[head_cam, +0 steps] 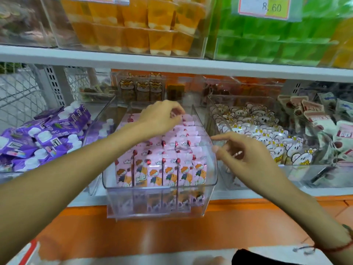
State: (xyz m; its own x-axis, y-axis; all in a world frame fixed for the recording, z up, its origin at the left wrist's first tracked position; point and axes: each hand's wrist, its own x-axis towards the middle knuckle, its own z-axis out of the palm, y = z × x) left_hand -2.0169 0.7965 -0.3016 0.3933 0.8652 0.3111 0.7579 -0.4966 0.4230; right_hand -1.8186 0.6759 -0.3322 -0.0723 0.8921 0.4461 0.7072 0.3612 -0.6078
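A clear plastic bin juts out from the lower shelf, filled with rows of upright pink snack pouches. My left hand reaches over the back rows, its curled fingertips touching the top of a pink pouch at the far end; whether it pinches the pouch is blurred. My right hand hovers at the bin's right wall, fingers loosely bent, index finger pointing left over the pouches, holding nothing.
Purple pouches lie in a bin to the left. White cartoon pouches fill the bin on the right, with more packets beyond. Orange and green jelly cups stand on the upper shelf. An orange ledge runs below.
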